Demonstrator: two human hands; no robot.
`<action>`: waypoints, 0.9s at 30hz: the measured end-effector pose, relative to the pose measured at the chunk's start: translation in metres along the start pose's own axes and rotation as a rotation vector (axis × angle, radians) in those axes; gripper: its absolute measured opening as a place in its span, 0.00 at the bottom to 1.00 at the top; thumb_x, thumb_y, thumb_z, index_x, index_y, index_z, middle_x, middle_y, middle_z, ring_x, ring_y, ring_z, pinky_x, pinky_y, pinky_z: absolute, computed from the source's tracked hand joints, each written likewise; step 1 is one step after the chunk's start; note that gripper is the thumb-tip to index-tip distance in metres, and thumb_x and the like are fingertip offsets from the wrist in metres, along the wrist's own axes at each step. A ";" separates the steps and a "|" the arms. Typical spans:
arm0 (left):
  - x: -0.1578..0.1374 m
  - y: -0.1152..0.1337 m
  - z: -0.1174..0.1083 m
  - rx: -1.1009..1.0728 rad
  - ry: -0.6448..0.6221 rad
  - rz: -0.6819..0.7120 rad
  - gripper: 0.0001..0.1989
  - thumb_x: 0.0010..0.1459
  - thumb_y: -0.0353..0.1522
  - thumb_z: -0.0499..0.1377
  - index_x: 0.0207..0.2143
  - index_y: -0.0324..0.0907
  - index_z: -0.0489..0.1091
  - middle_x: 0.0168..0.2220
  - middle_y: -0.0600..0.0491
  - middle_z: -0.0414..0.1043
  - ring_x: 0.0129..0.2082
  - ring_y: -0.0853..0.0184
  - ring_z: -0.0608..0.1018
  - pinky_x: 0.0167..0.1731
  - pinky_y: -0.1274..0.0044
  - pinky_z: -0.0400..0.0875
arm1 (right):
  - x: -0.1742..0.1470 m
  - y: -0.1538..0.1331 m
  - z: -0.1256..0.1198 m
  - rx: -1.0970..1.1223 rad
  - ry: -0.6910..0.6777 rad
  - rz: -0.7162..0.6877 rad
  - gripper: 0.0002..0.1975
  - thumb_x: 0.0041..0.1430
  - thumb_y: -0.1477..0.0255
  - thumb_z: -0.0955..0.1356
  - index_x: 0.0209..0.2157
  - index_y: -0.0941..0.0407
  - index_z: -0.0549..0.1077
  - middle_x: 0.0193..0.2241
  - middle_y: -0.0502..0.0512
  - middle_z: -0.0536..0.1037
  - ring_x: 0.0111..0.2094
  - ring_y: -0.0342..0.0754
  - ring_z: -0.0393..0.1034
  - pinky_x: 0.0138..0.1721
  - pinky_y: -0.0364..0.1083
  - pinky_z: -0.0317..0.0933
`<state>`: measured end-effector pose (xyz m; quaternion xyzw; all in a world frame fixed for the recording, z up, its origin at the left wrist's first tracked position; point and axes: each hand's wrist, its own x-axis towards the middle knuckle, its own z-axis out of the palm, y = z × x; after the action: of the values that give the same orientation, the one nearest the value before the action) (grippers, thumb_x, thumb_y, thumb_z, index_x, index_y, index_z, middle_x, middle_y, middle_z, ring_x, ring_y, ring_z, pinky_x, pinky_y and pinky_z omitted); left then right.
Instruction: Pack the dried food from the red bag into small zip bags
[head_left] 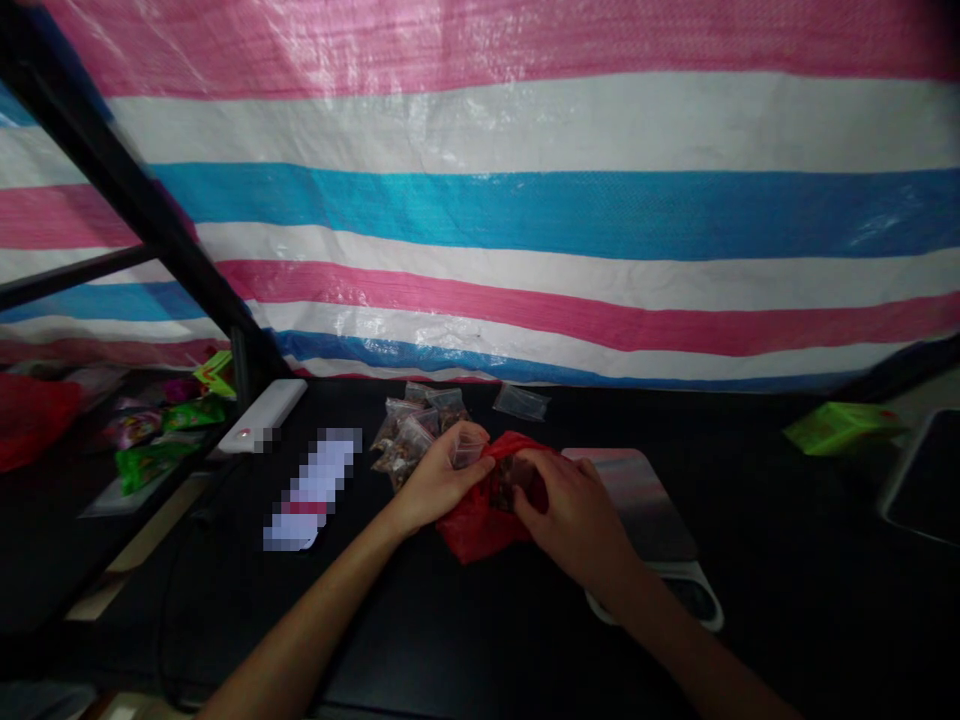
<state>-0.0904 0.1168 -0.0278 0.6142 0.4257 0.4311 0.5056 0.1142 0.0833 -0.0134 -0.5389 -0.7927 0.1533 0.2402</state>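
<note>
Filled zip bags [409, 440] lie piled on the counter [420, 640]; the left hand [444, 480] holds a clear bag [466, 451] beside the red plastic bag [480, 532], where dark pieces [501, 492] seem left; the right hand [576, 508] is at its opening, grip unclear.

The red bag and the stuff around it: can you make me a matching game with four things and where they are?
1. red bag
2. scale
3. filled bags
4. striped sheet

A. in a heap by the left hand
B. on the table, beside the right hand
C. up behind the table
D. between both hands

Pairs: 1-D, 2-B, 3-A, 4-C
</note>
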 end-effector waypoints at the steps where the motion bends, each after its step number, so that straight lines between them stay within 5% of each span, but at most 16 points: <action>1: 0.000 0.000 0.001 0.025 0.008 0.025 0.13 0.61 0.37 0.65 0.44 0.42 0.69 0.42 0.53 0.72 0.43 0.65 0.75 0.49 0.72 0.69 | 0.000 -0.001 -0.002 0.028 0.010 0.012 0.11 0.61 0.76 0.68 0.45 0.53 0.73 0.42 0.53 0.81 0.44 0.52 0.75 0.48 0.52 0.56; 5: -0.001 0.002 0.004 0.090 0.045 0.103 0.12 0.64 0.37 0.62 0.47 0.42 0.68 0.43 0.52 0.72 0.44 0.64 0.76 0.49 0.72 0.71 | 0.001 -0.005 -0.007 0.113 0.079 0.038 0.11 0.61 0.74 0.68 0.46 0.52 0.72 0.38 0.51 0.81 0.40 0.52 0.74 0.46 0.52 0.59; 9: -0.004 0.006 0.005 0.222 0.054 0.192 0.12 0.65 0.34 0.62 0.49 0.43 0.68 0.44 0.51 0.73 0.44 0.64 0.76 0.48 0.72 0.71 | 0.000 -0.008 -0.011 0.200 0.195 -0.043 0.17 0.62 0.74 0.68 0.52 0.51 0.70 0.46 0.54 0.79 0.46 0.53 0.74 0.50 0.53 0.63; 14: -0.011 0.014 0.008 0.364 -0.077 0.310 0.15 0.62 0.32 0.64 0.51 0.44 0.70 0.48 0.49 0.72 0.49 0.61 0.74 0.52 0.70 0.68 | -0.003 -0.009 -0.008 0.178 0.218 -0.196 0.22 0.64 0.75 0.67 0.59 0.49 0.70 0.53 0.57 0.74 0.53 0.53 0.70 0.55 0.52 0.66; 19: -0.013 0.015 0.011 0.289 -0.131 0.264 0.11 0.62 0.30 0.63 0.47 0.42 0.71 0.44 0.51 0.73 0.46 0.63 0.74 0.49 0.72 0.69 | -0.010 -0.008 -0.003 0.115 0.269 -0.310 0.23 0.66 0.79 0.65 0.60 0.47 0.72 0.53 0.58 0.73 0.52 0.52 0.70 0.53 0.52 0.68; 27: -0.012 0.014 0.008 0.219 -0.146 0.158 0.16 0.56 0.26 0.66 0.48 0.43 0.72 0.45 0.54 0.75 0.45 0.64 0.76 0.48 0.74 0.68 | -0.008 -0.004 -0.008 0.074 0.171 -0.286 0.23 0.68 0.68 0.69 0.63 0.48 0.69 0.49 0.58 0.75 0.50 0.55 0.71 0.51 0.56 0.69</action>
<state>-0.0851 0.1017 -0.0160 0.7269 0.3826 0.3748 0.4299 0.1173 0.0745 -0.0064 -0.4227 -0.8317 0.1001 0.3458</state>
